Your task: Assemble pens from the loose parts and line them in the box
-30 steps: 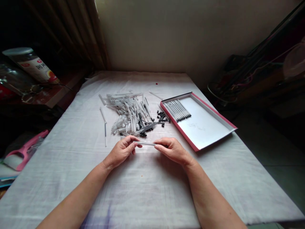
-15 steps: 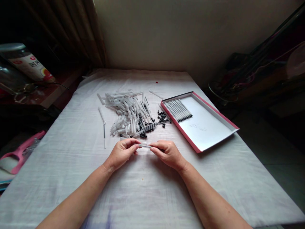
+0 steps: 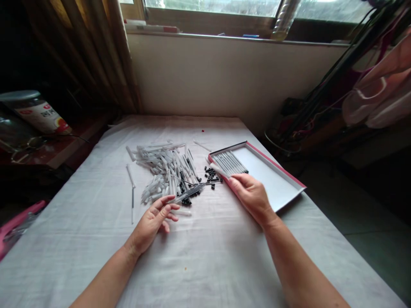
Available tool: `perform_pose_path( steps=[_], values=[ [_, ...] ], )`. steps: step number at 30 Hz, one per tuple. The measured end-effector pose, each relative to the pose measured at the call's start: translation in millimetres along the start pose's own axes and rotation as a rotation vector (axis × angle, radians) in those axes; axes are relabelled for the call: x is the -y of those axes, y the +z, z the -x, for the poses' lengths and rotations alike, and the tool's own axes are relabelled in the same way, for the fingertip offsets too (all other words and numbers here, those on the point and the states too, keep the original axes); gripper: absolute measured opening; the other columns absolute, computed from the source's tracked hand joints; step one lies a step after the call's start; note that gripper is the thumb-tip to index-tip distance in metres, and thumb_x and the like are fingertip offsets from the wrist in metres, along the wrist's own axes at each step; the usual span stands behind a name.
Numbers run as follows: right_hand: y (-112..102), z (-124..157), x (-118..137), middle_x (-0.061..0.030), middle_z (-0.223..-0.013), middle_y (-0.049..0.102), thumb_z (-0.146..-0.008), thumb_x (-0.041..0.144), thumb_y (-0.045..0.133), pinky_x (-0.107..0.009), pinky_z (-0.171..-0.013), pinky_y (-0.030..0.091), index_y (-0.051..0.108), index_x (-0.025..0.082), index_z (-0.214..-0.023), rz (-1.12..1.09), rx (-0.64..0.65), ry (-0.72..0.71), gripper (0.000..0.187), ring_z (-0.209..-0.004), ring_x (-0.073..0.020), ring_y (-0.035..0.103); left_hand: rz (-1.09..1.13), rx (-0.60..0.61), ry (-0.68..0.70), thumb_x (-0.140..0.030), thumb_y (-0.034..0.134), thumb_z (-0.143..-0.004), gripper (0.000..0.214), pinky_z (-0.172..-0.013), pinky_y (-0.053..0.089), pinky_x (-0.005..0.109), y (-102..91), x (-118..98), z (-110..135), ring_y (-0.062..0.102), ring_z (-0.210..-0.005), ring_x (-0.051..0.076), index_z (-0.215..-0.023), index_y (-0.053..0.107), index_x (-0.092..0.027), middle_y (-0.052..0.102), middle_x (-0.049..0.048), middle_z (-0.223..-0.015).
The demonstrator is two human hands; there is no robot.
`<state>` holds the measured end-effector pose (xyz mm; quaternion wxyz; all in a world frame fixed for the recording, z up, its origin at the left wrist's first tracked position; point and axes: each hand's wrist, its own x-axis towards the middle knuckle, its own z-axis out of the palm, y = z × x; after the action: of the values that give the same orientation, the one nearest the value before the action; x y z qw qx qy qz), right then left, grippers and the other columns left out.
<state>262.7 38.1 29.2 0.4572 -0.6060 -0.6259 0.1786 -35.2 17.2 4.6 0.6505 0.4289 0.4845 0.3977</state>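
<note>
Head view: a person's two bare hands work over a table (image 3: 205,265) covered with a wrinkled white cloth. The right hand (image 3: 252,196) is closed, its thumb and fingers pinching one end of a slim, whitish plastic pen (image 3: 219,170), which is slightly blurred. The pen slants away to the far left, above the near-left side of a shallow cardboard box (image 3: 276,184) with a white inside and pinkish-red outer walls. Inside that box, toward its far left corner, a row of clear-barrelled pens with black ends (image 3: 229,161) lies side by side, the black ends toward the person.

The left hand (image 3: 148,224) is loosely open, fingers spread and thumb apart, with nothing visibly gripped. A clear plastic tube (image 3: 184,212) lies by its fingertips; whether they touch it cannot be told.

Just beyond the left hand spreads a heap of clear and frosted plastic pen barrels (image 3: 163,164). A bundle of thin dark refills (image 3: 192,192) lies at the heap's near right edge, and small black plastic plugs (image 3: 212,187) are scattered between the heap and the box. Left of the heap, apart from it, lies a thin clear-and-dark stick (image 3: 132,199). Farther left stands a clear jar with a grey lid and printed label (image 3: 41,112).
</note>
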Motion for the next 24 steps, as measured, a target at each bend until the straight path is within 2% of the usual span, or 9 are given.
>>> perform_pose_path(
  steps=[1,3,6,9,11,15,19,24],
  values=[
    [-9.4,-14.7,-14.0,-0.0103,-0.094,0.074,-0.082,0.042,0.060,-0.035,-0.081,0.052,0.073,0.018,-0.092,0.008,-0.109,0.076,0.030,-0.086,-0.0241,0.068,0.024,0.021,-0.007,-0.050,0.078,-0.070,0.059,-0.044,0.047,0.018,-2.5,0.6,-1.0,0.066,-0.072,0.017,-0.116,0.060,-0.018,0.070,0.0091,-0.096],
    [-24.1,-44.6,-43.7,-0.0115,-0.090,0.075,-0.079,0.042,0.060,-0.036,-0.079,0.052,0.074,0.014,-0.095,0.074,-0.190,0.247,0.035,-0.082,-0.0251,0.068,0.079,0.052,-0.026,-0.045,0.080,-0.068,0.051,-0.046,0.048,0.018,-6.2,1.4,-2.7,0.065,-0.070,0.016,-0.108,0.066,-0.017,0.071,0.0079,-0.091],
    [-31.9,-81.9,-80.4,-0.0094,-0.083,0.074,-0.078,0.036,0.057,-0.034,-0.073,0.050,0.073,0.014,-0.101,0.311,-0.144,0.398,0.036,-0.075,-0.0235,0.067,0.184,0.069,-0.069,-0.040,0.084,-0.066,0.043,-0.053,0.051,0.019,-9.3,0.9,-4.4,0.065,-0.069,0.014,-0.101,0.070,-0.018,0.072,0.0065,-0.086],
    [-24.7,-104.7,-100.4,-0.0083,-0.086,0.074,-0.080,0.033,0.054,-0.031,-0.069,0.048,0.073,0.018,-0.104,0.543,-0.077,0.408,0.035,-0.077,-0.0223,0.066,0.268,0.073,-0.105,-0.036,0.084,-0.067,0.039,-0.058,0.053,0.021,-11.3,-0.3,-5.5,0.066,-0.069,0.014,-0.098,0.072,-0.018,0.073,0.0064,-0.085],
    [-16.4,-112.8,-107.0,-0.0085,-0.088,0.074,-0.081,0.033,0.052,-0.030,-0.067,0.047,0.073,0.019,-0.104,0.614,-0.048,0.406,0.034,-0.078,-0.0228,0.066,0.289,0.077,-0.116,-0.034,0.083,-0.069,0.036,-0.061,0.054,0.022,-12.7,-0.4,-5.9,0.067,-0.071,0.014,-0.099,0.073,-0.018,0.073,0.0067,-0.087],
    [-4.0,-118.8,-114.2,-0.0096,-0.098,0.074,-0.084,0.035,0.050,-0.032,-0.071,0.047,0.074,0.022,-0.106,0.656,0.003,0.389,0.035,-0.086,-0.0250,0.066,0.311,0.101,-0.128,-0.031,0.082,-0.071,0.033,-0.064,0.055,0.023,-15.7,1.3,-6.3,0.067,-0.072,0.015,-0.100,0.073,-0.018,0.074,0.0066,-0.089],
    [-2.1,-118.9,-117.4,-0.0073,-0.114,0.070,-0.086,0.034,0.049,-0.032,-0.079,0.047,0.075,0.027,-0.109,0.700,0.066,0.330,0.035,-0.100,-0.0252,0.063,0.329,0.118,-0.143,-0.031,0.080,-0.073,0.032,-0.066,0.055,0.024,-18.0,2.9,-7.1,0.068,-0.073,0.015,-0.101,0.072,-0.019,0.074,0.0065,-0.089],
    [-3.0,-118.4,-115.7,-0.0068,-0.116,0.069,-0.087,0.032,0.048,-0.031,-0.083,0.047,0.073,0.028,-0.112,0.745,0.111,0.302,0.036,-0.103,-0.0244,0.063,0.342,0.134,-0.154,-0.029,0.078,-0.075,0.029,-0.068,0.056,0.025,-18.9,2.9,-9.0,0.069,-0.073,0.015,-0.101,0.072,-0.018,0.074,0.0067,-0.090]
  ],
)
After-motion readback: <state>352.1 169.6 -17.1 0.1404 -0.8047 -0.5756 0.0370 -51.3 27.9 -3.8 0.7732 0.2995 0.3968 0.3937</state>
